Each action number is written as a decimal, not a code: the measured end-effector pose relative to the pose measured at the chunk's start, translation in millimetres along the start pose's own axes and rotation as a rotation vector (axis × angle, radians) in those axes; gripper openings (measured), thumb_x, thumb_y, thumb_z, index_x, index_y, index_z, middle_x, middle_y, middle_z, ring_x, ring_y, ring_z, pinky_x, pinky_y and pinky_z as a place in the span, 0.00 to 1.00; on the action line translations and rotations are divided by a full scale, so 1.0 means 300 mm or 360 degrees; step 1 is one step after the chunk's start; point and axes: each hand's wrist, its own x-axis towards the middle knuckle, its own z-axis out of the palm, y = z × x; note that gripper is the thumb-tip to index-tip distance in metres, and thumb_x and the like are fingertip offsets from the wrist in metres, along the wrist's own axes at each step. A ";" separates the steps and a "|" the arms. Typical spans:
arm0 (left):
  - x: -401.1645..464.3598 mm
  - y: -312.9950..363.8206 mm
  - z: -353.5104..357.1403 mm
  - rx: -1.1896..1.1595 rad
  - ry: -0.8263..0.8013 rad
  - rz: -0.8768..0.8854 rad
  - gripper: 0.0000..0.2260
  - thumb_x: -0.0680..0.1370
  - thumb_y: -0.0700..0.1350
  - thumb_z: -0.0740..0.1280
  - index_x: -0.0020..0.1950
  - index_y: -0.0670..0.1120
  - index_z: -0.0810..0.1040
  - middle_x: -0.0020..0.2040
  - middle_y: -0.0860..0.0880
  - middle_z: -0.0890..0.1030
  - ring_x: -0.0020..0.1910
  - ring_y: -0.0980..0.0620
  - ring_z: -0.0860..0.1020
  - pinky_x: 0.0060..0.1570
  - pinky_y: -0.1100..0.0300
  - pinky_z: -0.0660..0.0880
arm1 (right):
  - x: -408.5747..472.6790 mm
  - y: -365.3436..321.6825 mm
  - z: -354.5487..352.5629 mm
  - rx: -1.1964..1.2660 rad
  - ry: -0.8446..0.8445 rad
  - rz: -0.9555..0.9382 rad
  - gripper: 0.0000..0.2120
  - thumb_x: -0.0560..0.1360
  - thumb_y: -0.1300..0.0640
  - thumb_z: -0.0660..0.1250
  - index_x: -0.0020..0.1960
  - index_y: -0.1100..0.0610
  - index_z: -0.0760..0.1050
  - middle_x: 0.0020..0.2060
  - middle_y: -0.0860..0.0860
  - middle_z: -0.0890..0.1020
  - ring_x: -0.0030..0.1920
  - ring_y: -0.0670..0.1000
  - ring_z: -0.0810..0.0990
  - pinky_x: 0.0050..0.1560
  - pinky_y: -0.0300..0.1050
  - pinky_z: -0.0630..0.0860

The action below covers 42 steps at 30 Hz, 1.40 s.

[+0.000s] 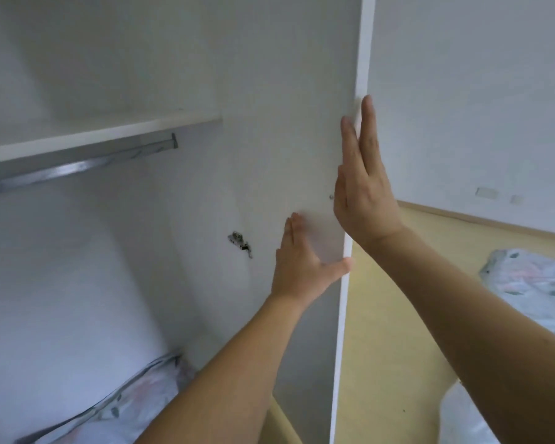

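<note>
A white wardrobe door [279,129] stands open in front of me, its inner face toward the camera and its thin edge [359,75] running top to bottom. My left hand [302,261] lies flat against the inner face, fingers straight, thumb hooked at the door's edge. My right hand [362,184] is higher up, fingers straight and pointing upward along the edge, palm toward the door's outer side. A metal hinge [240,243] sits on the inner panel left of my left hand.
Inside the wardrobe are a white shelf [100,136] and a metal hanging rail [77,169] beneath it. Patterned bedding in a clear bag [116,408] lies at the bottom. More bagged bedding [532,280] lies on the beige floor [398,347] at right.
</note>
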 end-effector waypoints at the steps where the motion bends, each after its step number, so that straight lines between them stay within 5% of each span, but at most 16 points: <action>1: 0.023 0.022 0.033 0.0031 0.0035 0.0022 0.58 0.63 0.69 0.70 0.78 0.47 0.40 0.80 0.51 0.44 0.77 0.57 0.43 0.75 0.48 0.52 | 0.003 0.034 -0.004 -0.0009 0.0003 0.0022 0.31 0.67 0.82 0.50 0.70 0.74 0.57 0.70 0.75 0.53 0.73 0.69 0.52 0.69 0.62 0.63; 18: 0.287 0.066 0.303 0.0392 0.0265 0.0133 0.61 0.61 0.78 0.60 0.77 0.40 0.41 0.79 0.39 0.47 0.78 0.43 0.47 0.69 0.34 0.51 | -0.032 0.380 0.039 -0.0768 -0.0147 0.0225 0.36 0.69 0.75 0.56 0.75 0.65 0.49 0.75 0.64 0.53 0.76 0.57 0.49 0.76 0.56 0.46; 22: 0.304 -0.129 0.224 0.0472 0.0229 0.0413 0.48 0.72 0.69 0.63 0.78 0.40 0.46 0.79 0.41 0.50 0.78 0.45 0.51 0.71 0.37 0.57 | -0.052 0.308 0.135 -0.0736 -0.0153 -0.0020 0.35 0.70 0.74 0.56 0.75 0.65 0.50 0.75 0.62 0.56 0.76 0.59 0.51 0.75 0.57 0.45; 26: 0.311 -0.389 0.040 0.0700 0.0251 0.0364 0.42 0.76 0.66 0.56 0.78 0.41 0.45 0.79 0.40 0.50 0.78 0.44 0.49 0.74 0.43 0.52 | -0.079 0.180 0.333 -0.0483 -0.0333 -0.0004 0.32 0.76 0.68 0.59 0.75 0.65 0.48 0.75 0.61 0.53 0.76 0.58 0.48 0.76 0.56 0.44; 33: 0.159 -0.912 -0.420 0.1255 0.0226 -0.0125 0.38 0.77 0.66 0.45 0.78 0.44 0.39 0.79 0.43 0.44 0.78 0.45 0.44 0.75 0.49 0.42 | -0.168 -0.177 0.812 0.0035 -0.0734 -0.0035 0.29 0.80 0.60 0.56 0.76 0.65 0.47 0.76 0.60 0.49 0.76 0.58 0.47 0.75 0.57 0.47; 38: -0.067 -1.229 -0.628 0.1399 0.0181 -0.0409 0.37 0.79 0.62 0.56 0.78 0.40 0.49 0.79 0.41 0.50 0.78 0.42 0.50 0.75 0.47 0.45 | -0.310 -0.435 1.065 0.0312 -0.1087 -0.0040 0.28 0.80 0.56 0.52 0.76 0.63 0.47 0.76 0.58 0.48 0.77 0.55 0.44 0.76 0.54 0.44; 42: -0.208 -1.432 -0.674 0.1507 0.0038 -0.0629 0.37 0.78 0.65 0.49 0.79 0.42 0.46 0.79 0.43 0.45 0.78 0.44 0.45 0.74 0.50 0.40 | -0.498 -0.560 1.213 0.0500 -0.1352 -0.0058 0.29 0.80 0.54 0.53 0.76 0.62 0.47 0.77 0.58 0.48 0.76 0.53 0.43 0.75 0.52 0.44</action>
